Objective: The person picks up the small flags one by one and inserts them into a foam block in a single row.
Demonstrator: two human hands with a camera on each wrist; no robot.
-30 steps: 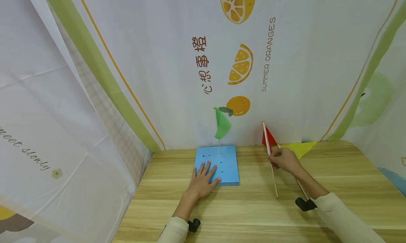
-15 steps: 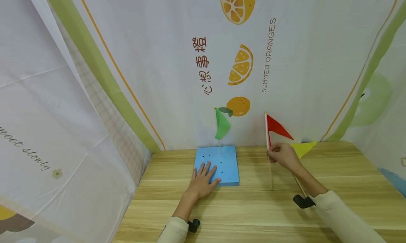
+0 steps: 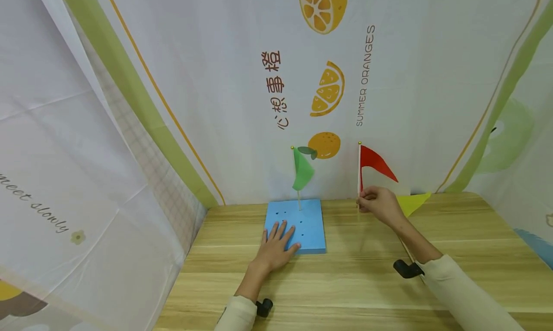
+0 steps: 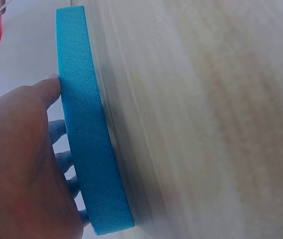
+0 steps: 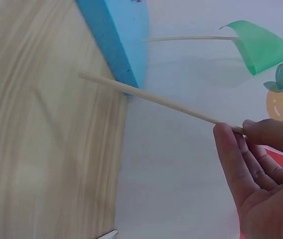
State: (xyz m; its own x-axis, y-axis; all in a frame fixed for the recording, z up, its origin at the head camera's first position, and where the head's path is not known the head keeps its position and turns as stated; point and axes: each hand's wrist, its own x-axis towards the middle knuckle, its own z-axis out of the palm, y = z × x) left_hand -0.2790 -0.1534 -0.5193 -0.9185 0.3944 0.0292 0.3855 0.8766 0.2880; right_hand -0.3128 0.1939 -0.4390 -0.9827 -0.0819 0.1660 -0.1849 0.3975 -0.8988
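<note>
With fingers spread, my left hand rests on the near left part of a blue foam board that has several small holes in its top. A green flag stands upright on its thin wooden stick in the board's far part. To the right of the board, my right hand pinches the stick of a red flag between thumb and fingers. In the right wrist view the bare lower part of this wooden stick points toward the board, its tip apart from it and above the table.
A yellow flag lies on the wooden table at the right, its stick running under my right forearm. Right behind the table's far edge hangs a white cloth printed with oranges. Another cloth closes off the left side.
My right hand has raised the red flag and moved slightly left. The flag's stick has turned upright and its cloth now spreads to the right. My left hand stays put on the board.
</note>
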